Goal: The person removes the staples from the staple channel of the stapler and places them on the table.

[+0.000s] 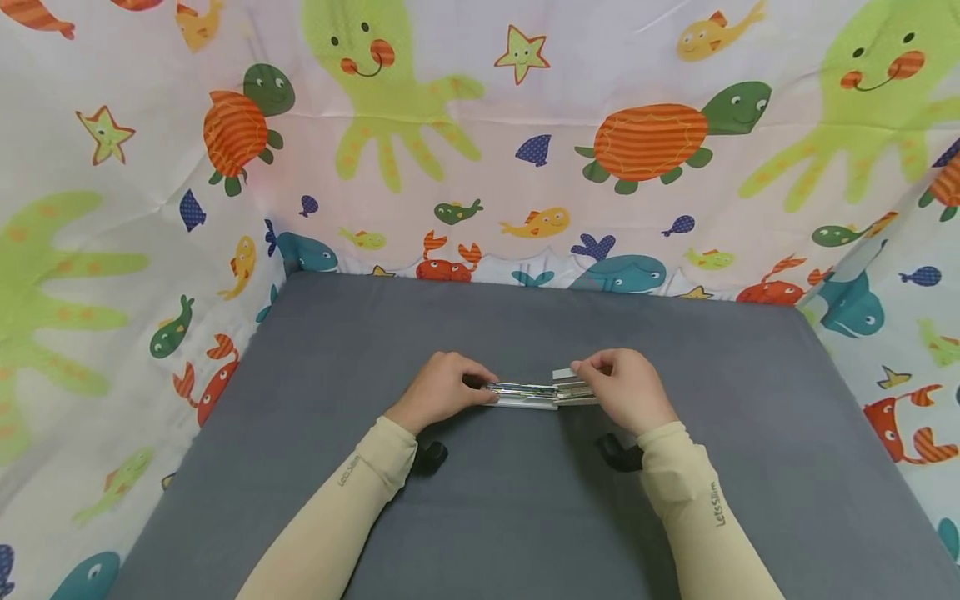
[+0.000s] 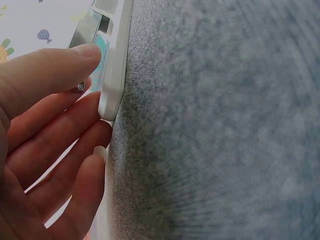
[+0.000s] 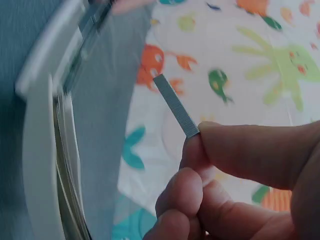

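Observation:
A white stapler [image 1: 521,400] lies opened out on the grey surface, its metal channel showing. My left hand [image 1: 442,390] grips its left end; in the left wrist view the thumb [image 2: 75,67] is on the metal part and fingers are beside the white body [image 2: 114,75]. Over the stapler's right part [image 1: 576,392], my right hand [image 1: 628,387] pinches a short strip of staples [image 3: 175,105] by one end, between thumb and forefinger. The strip sticks out from the fingertips, apart from the stapler in the right wrist view. The right hand's other fingers are curled under.
The grey cloth-covered table [image 1: 480,517] extends around both hands. Behind and at the sides hangs a white curtain [image 1: 450,108] printed with sea animals. Black wrist-camera mounts [image 1: 618,452] protrude below both wrists.

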Tool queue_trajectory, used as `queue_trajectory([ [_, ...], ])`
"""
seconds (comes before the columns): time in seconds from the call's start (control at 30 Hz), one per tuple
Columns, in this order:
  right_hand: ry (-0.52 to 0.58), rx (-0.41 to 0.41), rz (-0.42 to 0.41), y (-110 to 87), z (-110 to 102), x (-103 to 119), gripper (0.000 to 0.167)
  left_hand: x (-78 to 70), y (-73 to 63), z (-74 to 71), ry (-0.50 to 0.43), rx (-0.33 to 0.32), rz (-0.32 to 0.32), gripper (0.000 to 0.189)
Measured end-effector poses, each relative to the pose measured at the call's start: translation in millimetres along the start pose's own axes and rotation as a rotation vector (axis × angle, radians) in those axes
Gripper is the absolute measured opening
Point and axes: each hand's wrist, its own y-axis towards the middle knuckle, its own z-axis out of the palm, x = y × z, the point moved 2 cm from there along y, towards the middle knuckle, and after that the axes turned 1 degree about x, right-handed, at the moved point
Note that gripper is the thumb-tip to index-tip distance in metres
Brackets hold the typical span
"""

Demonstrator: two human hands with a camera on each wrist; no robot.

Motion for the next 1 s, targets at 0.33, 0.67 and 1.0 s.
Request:
queue_trajectory([
  [0.33, 0.024, -0.005, 0.057, -6.0, -42, -59, 0.048, 4.3, -6.3, 0.7, -0.023, -0.018, -0.019, 0.020],
  [0.67, 0.033, 0.009, 0.205, -14.2, -62, -118, 0.057, 3.5, -7.1, -2.2, -0.052, -0.005, -0.053, 0.019],
  [1.0, -0.018, 0.030, 0.195, -14.7, -58, -146, 0.050, -4.7, -2.3, -0.6, -0.048, 0.011, -0.062, 0.020],
])
